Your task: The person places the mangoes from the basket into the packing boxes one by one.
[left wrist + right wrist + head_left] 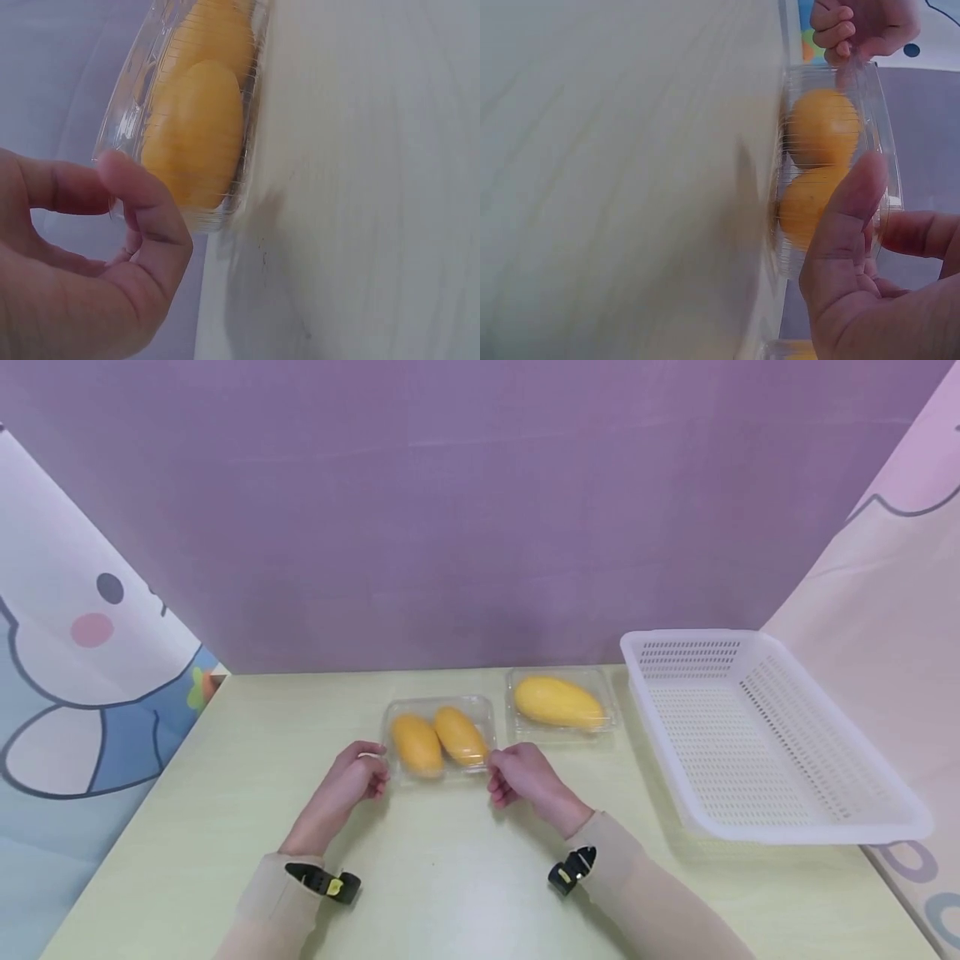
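A clear plastic box [480, 706] lies on the table with two yellow-orange mangoes [417, 745] side by side in it. At its left edge my left hand [352, 781] pinches the rim between thumb and curled fingers. On the opposite side my right hand [527, 777] pinches the right edge the same way. The left wrist view shows the thumb and index finger at the corner of the lid, beside a mango [196, 127]. Both hands appear at either end of the box in the right wrist view, with the lid lying over the mangoes [821, 129].
Behind and to the right, another clear box [609, 697] holds a yellow mango [558, 702]. A white perforated basket [817, 832] stands at the table's right side. A purple backdrop [480, 527] rises at the far edge, and printed cloths flank the table [187, 827].
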Demonstrator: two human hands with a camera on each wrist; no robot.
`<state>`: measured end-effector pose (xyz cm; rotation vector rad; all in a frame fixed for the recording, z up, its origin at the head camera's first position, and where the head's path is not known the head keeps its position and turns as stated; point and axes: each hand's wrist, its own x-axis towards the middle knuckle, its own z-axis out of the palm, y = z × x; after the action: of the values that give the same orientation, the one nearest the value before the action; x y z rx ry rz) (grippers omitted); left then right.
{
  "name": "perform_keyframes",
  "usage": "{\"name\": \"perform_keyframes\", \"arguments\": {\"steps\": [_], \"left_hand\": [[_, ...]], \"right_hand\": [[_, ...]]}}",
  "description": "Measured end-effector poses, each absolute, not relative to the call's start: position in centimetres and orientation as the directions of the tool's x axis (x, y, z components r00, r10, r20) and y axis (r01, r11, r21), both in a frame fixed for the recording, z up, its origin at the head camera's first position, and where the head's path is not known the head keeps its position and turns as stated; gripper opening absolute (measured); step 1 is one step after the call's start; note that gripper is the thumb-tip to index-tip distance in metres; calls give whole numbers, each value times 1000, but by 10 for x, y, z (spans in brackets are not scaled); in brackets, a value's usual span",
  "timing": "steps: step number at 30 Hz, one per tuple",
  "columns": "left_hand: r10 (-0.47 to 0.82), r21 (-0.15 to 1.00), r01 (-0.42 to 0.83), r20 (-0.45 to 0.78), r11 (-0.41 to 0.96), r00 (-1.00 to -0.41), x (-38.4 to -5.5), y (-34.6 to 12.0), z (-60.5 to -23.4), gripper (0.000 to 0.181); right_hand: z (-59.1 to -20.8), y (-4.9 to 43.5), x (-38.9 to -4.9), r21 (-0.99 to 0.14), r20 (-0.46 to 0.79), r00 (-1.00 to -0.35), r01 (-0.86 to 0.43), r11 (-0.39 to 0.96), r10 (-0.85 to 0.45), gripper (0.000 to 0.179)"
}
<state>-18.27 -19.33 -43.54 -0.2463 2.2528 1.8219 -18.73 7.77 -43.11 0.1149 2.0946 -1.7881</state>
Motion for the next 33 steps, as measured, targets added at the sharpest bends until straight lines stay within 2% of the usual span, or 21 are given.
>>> {"name": "perform_keyframes", "arguments": {"steps": [33], "left_hand": [[-83, 938, -273, -261, 214, -962, -212, -196, -432, 44]], "right_hand": [[-431, 63, -211, -937, -330, -933, 303, 176, -148, 33]]}}
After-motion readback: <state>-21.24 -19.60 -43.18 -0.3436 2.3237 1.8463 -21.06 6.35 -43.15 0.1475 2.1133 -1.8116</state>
